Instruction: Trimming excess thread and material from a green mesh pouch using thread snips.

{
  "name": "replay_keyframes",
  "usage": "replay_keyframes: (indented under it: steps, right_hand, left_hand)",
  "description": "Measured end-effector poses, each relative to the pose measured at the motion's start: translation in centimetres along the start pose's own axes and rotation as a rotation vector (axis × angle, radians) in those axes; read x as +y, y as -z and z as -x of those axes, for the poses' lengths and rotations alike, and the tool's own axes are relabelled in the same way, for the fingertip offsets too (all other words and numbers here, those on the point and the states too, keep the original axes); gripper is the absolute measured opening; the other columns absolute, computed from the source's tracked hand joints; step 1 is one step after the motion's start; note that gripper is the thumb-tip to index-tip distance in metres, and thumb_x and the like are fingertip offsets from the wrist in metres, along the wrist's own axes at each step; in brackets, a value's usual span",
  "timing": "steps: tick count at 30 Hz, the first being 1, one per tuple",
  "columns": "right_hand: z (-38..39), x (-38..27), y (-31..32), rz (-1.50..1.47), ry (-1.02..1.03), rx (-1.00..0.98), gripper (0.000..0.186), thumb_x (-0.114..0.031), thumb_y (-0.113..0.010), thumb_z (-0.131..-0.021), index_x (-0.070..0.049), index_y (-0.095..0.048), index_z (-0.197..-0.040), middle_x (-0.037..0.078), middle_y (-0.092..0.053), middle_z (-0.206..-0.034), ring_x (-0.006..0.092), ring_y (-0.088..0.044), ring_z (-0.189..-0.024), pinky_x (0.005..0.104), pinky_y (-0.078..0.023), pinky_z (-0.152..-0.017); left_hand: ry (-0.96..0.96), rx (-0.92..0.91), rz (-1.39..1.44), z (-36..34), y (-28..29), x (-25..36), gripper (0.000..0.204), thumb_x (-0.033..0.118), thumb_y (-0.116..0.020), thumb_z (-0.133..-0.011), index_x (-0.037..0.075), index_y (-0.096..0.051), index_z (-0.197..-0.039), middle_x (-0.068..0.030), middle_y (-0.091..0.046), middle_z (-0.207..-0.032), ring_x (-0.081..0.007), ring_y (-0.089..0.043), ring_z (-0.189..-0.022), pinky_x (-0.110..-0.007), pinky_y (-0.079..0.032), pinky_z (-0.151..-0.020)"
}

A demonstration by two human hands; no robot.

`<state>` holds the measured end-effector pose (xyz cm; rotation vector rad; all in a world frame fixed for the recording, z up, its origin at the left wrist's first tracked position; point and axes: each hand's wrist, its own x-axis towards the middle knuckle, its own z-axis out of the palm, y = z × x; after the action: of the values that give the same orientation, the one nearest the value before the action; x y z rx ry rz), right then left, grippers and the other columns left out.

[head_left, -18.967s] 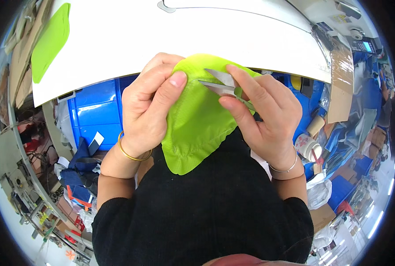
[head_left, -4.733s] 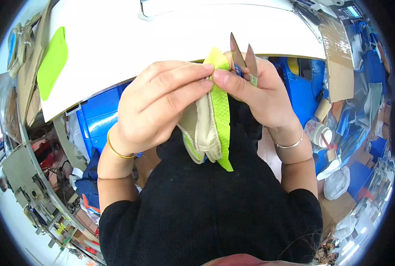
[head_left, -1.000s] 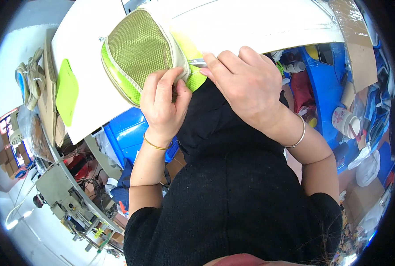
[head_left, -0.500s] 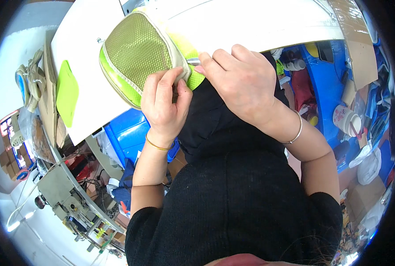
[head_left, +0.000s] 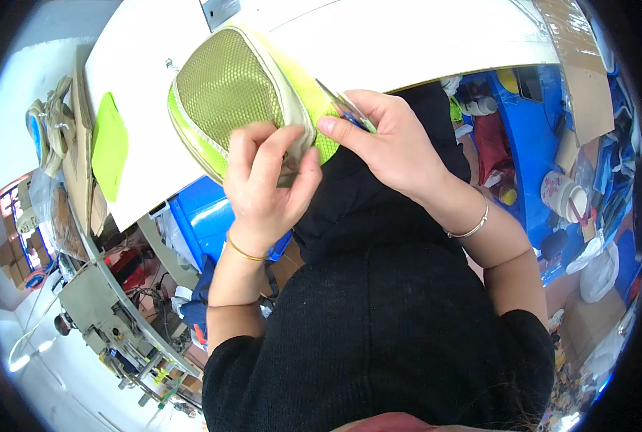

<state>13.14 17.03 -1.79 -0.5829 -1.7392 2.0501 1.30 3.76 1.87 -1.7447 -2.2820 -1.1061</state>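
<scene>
Olive mesh covers the top of a rounded pouch (head_left: 227, 86), which lies tilted at the near edge of the white table (head_left: 148, 50), its lower end reaching out past that edge toward the person. Beige trim borders the mesh, and lime fabric shows along the pouch's left side. More of it, a lime flap (head_left: 324, 147), shows beyond the trim on the right.

At the pouch's near right corner is the left hand (head_left: 267, 169), its grip clamped on the beige edge, with bent fingers above, the thumb lower down and pouch material between them. The right hand (head_left: 396, 140) has its grip closed around a pair of scissors (head_left: 353, 119) (a bit of blue shows near the fingers), the blades pointing up and to the left over the lime flap. Its thumb tip meets the flap, just beside the trim. The two hands are near each other but apart.

A gold bangle (head_left: 249, 255) circles the left wrist; a silver bracelet (head_left: 472, 227) sits on the right forearm. Well to the left, a flat lime piece (head_left: 109, 147) rests on the table beside upright cardboard (head_left: 82, 137). Below the table edge is a blue bin (head_left: 209, 216).
</scene>
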Motion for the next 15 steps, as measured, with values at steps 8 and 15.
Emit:
replay_keyframes:
  steps: [8, 15]
  right_hand:
    - [0.8, -1.5, 1.2, -0.051, -0.038, -0.114, 0.021, -0.014, -0.062, -0.098, 0.004, -0.067, -0.105, 0.002, -0.067, -0.086, 0.0063, -0.056, -0.082, 0.0262, -0.048, -0.076]
    - [1.3, -1.8, 2.6, -0.012, -0.097, -0.196, 0.020, -0.022, -0.065, -0.098, -0.003, -0.067, -0.097, -0.004, -0.057, -0.081, 0.0054, -0.048, -0.079, 0.0247, -0.042, -0.072]
  left_hand:
    - [-0.532, -0.484, -0.158, -6.4, 4.4, -0.9, 0.028, 0.023, -0.069, -0.079, 0.009, -0.064, -0.102, -0.0052, -0.063, -0.106, -0.0260, -0.057, -0.087, -0.037, -0.048, -0.074]
    - [-0.578, -0.740, 0.003, -7.6, 4.2, -0.9, 0.036, 0.028, -0.076, -0.078, 0.009, -0.066, -0.107, -0.0078, -0.062, -0.104, -0.0290, -0.054, -0.088, -0.040, -0.044, -0.080]
